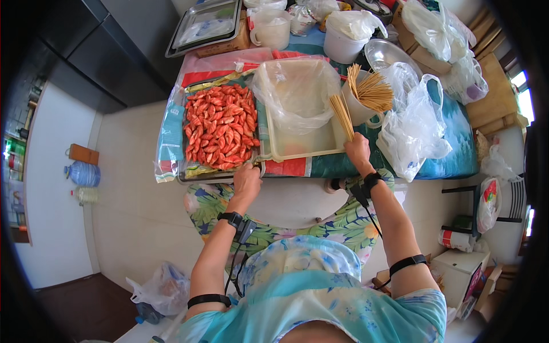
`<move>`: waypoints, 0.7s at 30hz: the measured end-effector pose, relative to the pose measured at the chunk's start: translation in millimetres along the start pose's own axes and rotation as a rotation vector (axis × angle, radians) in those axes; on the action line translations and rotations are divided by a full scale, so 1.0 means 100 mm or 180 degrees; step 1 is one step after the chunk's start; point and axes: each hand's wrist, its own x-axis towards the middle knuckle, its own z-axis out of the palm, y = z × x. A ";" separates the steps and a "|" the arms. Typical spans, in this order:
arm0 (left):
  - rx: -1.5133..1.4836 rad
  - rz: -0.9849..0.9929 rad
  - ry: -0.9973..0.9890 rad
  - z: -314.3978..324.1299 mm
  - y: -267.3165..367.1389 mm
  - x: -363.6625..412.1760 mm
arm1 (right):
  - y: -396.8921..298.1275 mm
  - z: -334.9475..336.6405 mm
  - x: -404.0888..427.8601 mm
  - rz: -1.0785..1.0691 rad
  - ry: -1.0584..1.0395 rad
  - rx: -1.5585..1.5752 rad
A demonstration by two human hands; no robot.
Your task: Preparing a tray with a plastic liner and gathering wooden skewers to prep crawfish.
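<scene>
My right hand [358,151] grips a bundle of thin wooden skewers [341,113], held upright beside the front right corner of a cream plastic bin [306,155]. Clear plastic film [296,96] lies loosely over much of this bin. My left hand [247,182] has its fingers curled at the front right corner of a tray [206,176]. Whether those fingers pinch anything is hidden. Heaped on the tray are many red, glossy pieces of what looks like marinated meat [221,126]. Behind my right hand, a white handled jug [358,100] holds many more skewers [371,90].
White plastic bags [414,124] lie right of the jug. Farther back stand a white tub [343,45], a metal bowl [392,55], a cream pitcher [272,32] and stacked metal trays [206,25]. A stool seat [296,201] shows between my knees. A water bottle [83,173] stands at the left wall.
</scene>
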 end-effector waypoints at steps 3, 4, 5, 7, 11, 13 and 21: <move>0.0177 0.0342 0.0093 0.05 0.03 0.05 | 0.08 -0.02 -0.01 -0.0046 0.0017 -0.0113; 0.0235 0.0441 0.0118 0.05 0.04 0.06 | 0.14 -0.02 -0.03 -0.0053 0.0050 -0.0151; 0.0233 0.0451 0.0122 0.05 0.05 0.06 | 0.19 -0.02 -0.04 -0.0058 0.0086 -0.0188; 0.0153 0.0538 0.0250 0.04 0.05 0.06 | 0.21 -0.05 -0.10 -0.0071 0.0070 -0.0212; 0.0164 0.0379 0.0175 0.06 0.08 0.05 | 0.22 -0.13 -0.22 -0.0323 0.0473 -0.0411; 0.0117 0.0339 0.0101 0.06 0.07 0.04 | 0.04 -0.24 -0.31 -0.0168 0.0343 -0.0148; -0.0090 0.0138 0.0041 -0.13 0.20 -0.02 | -0.65 -0.18 -0.89 0.0337 -0.2089 0.2284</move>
